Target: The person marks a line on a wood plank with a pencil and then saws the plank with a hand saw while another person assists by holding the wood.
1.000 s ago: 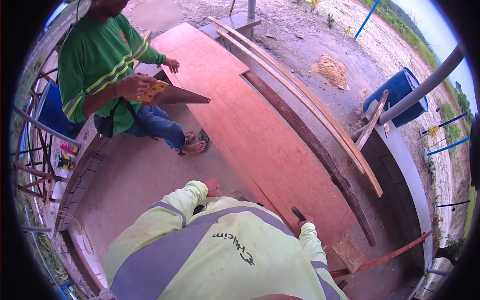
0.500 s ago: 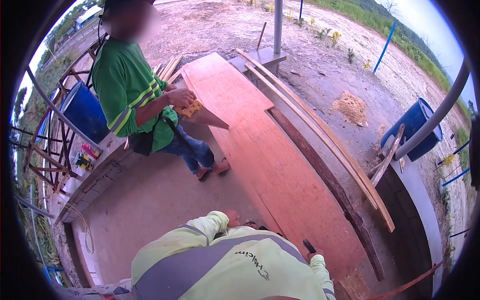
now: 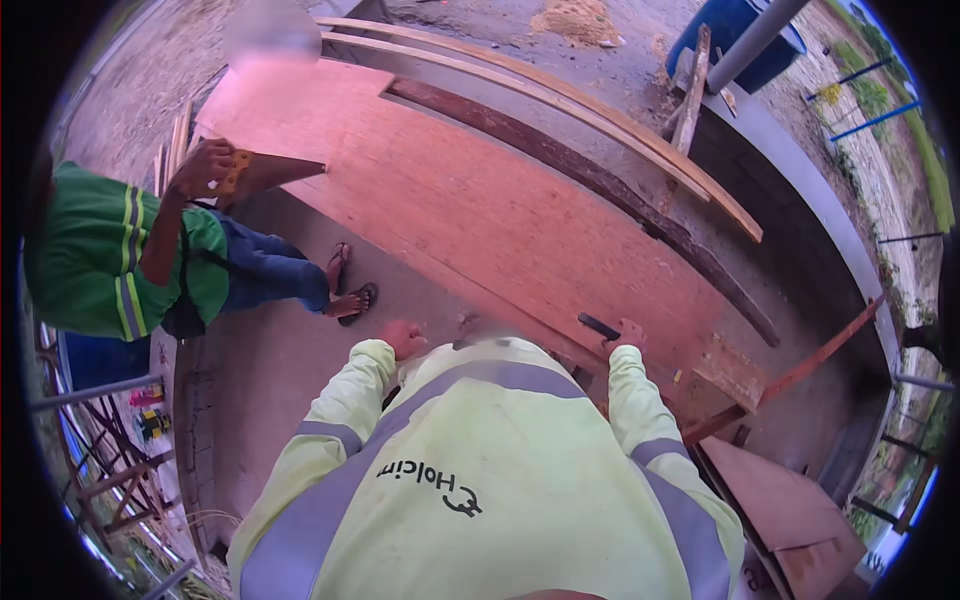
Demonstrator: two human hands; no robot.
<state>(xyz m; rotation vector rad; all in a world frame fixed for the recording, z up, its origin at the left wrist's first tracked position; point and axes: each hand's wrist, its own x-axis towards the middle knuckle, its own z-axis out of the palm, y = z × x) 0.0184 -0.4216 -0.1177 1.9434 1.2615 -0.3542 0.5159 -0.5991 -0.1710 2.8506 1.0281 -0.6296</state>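
Observation:
My right hand [image 3: 627,337] is closed around a short dark bar [image 3: 598,325], perhaps a tool's handle; its other end is hidden. It is over the near edge of a long reddish plywood sheet [image 3: 500,215]. My left hand [image 3: 403,338] hangs to the left of my body, fingers curled, with nothing seen in it. At the far left of the sheet, a co-worker's hand [image 3: 205,168] grips a handsaw [image 3: 280,170] by its yellow handle, the blade reaching over the plywood's edge.
A dark rough board [image 3: 560,165] lies along the sheet's far side, with long pale battens [image 3: 560,90] beyond it. A blue drum [image 3: 735,40] stands at the far right, near a grey post [image 3: 755,45]. Cut plywood pieces [image 3: 790,510] lean at my right.
My view has swung right, so the co-worker and plywood appear farther left and turned. More of both my arms shows. The dark bar is still in my right hand.

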